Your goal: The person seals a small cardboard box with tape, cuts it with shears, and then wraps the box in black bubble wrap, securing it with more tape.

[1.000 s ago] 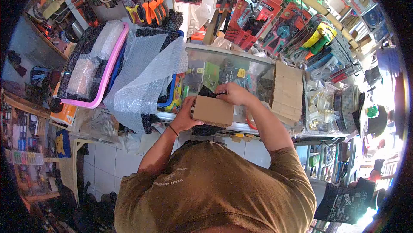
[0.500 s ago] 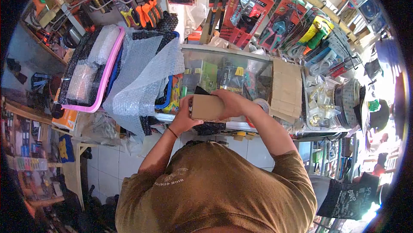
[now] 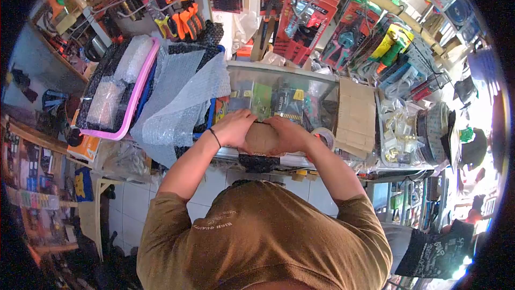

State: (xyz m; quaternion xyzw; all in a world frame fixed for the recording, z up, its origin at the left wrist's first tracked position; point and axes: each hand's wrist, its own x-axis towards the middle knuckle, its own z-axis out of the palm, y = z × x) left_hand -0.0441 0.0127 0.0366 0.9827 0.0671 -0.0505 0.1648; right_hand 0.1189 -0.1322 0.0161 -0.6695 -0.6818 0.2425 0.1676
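Note:
A small brown cardboard box (image 3: 261,140) is at the front edge of the glass counter, between my two hands. My left hand (image 3: 236,128) grips its left side, with the fingers curled over the far edge. On the opposite side my right hand (image 3: 290,135) holds it the same way, and the thumbs lie near its upper face. Black bubble wrap (image 3: 258,163) hangs over the counter edge just below the box. Close to my right wrist lies a roll of tape (image 3: 325,136). The far side of the box is hidden by my fingers.
Clear bubble wrap (image 3: 174,105) drapes over a blue-rimmed tray at left, beside a pink-rimmed tray (image 3: 129,109). Flattened cardboard (image 3: 356,116) lies on the counter at right, near a tray of small bagged parts (image 3: 399,134). Packaged tools (image 3: 308,19) hang behind the glass counter (image 3: 316,79).
The box has moved slightly down toward the counter's front edge and tilted. My left hand has shifted from its near-left side up over the far-left edge. My right hand still grips it.

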